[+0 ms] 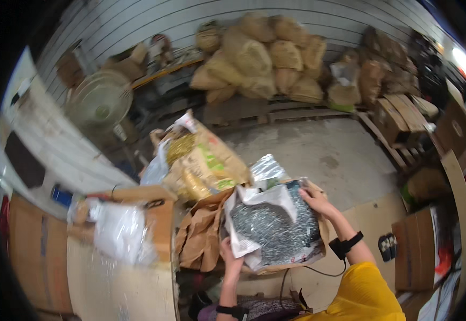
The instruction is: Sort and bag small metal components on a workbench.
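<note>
In front of me stands an open paper sack (324, 227) with a white inner lining (236, 235), its mouth folded wide. It is filled with a mass of small, shiny silver-grey pieces (267, 224), too fine to make out singly. At the near left of the mouth, my left hand (233, 258) grips the sack's edge, its fingertips partly behind the lining. My right hand (317, 201) holds the far right rim, thumb and fingers closed over the edge. Crumpled brown paper (203, 227) bulges against the sack's left side.
Beyond the sack, another open bag (219, 160) holds gold-coloured material (181, 147). On the left table (120, 286) lie clear plastic-wrapped goods (119, 230) and a black-handled tool (155, 203). A fan (102, 104), stacked sacks (249, 53) and a carton (396, 120) stand farther off.
</note>
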`<action>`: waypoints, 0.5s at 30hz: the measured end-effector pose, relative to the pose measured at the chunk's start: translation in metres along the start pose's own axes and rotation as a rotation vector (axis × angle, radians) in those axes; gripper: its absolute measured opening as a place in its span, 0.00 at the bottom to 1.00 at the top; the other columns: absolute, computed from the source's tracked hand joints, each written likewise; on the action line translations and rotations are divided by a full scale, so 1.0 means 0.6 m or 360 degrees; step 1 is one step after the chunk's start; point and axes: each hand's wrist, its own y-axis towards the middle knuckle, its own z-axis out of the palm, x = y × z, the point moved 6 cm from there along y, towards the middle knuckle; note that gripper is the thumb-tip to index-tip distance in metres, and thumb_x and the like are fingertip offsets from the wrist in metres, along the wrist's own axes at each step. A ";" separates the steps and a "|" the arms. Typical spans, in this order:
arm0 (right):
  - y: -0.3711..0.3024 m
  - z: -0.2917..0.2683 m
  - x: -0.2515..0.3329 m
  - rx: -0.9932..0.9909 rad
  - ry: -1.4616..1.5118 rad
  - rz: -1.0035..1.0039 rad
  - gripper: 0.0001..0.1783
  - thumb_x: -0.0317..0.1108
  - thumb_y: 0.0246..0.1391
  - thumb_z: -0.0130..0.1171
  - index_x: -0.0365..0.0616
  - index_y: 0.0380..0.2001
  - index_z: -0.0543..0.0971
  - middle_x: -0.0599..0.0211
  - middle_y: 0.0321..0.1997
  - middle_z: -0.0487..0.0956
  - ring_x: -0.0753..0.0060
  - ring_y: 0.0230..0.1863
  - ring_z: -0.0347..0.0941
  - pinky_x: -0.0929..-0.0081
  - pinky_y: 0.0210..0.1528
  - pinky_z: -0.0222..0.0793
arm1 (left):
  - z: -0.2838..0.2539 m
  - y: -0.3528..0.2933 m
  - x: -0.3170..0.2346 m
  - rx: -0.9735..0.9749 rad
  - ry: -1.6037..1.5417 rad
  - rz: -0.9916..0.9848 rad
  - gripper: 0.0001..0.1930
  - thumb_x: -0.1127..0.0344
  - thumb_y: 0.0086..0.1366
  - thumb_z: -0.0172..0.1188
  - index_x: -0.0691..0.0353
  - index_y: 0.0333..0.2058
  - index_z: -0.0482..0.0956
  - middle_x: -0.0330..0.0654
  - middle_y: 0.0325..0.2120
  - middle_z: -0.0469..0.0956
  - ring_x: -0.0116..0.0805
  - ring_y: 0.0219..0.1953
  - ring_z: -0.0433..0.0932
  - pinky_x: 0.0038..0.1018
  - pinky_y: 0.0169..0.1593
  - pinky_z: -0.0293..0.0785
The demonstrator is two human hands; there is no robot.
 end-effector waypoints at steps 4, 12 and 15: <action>-0.015 0.050 0.015 0.0319 0.0355 0.0180 0.33 0.50 0.62 0.49 0.40 0.62 0.61 0.60 0.59 0.68 0.70 0.61 0.62 0.72 0.62 0.57 | -0.012 -0.029 -0.049 0.0034 0.0472 0.0271 0.61 0.52 0.41 0.75 0.67 0.63 0.40 0.58 0.59 0.56 0.49 0.61 0.59 0.38 0.65 0.54; 0.064 0.422 0.125 0.1341 0.0313 -0.0265 0.37 0.53 0.59 0.50 0.39 0.64 0.59 0.57 0.65 0.61 0.65 0.65 0.57 0.67 0.65 0.52 | 0.022 0.004 0.015 -0.0028 0.0355 -0.0249 0.59 0.47 0.46 0.71 0.66 0.65 0.40 0.58 0.61 0.54 0.48 0.61 0.59 0.36 0.63 0.56; 0.034 0.474 0.193 0.1447 0.0263 -0.0384 0.37 0.52 0.59 0.50 0.39 0.63 0.59 0.57 0.65 0.61 0.65 0.65 0.57 0.68 0.65 0.52 | 0.038 -0.007 0.001 0.0382 0.0224 -0.0256 0.56 0.46 0.48 0.69 0.65 0.65 0.41 0.58 0.62 0.54 0.47 0.61 0.59 0.37 0.63 0.58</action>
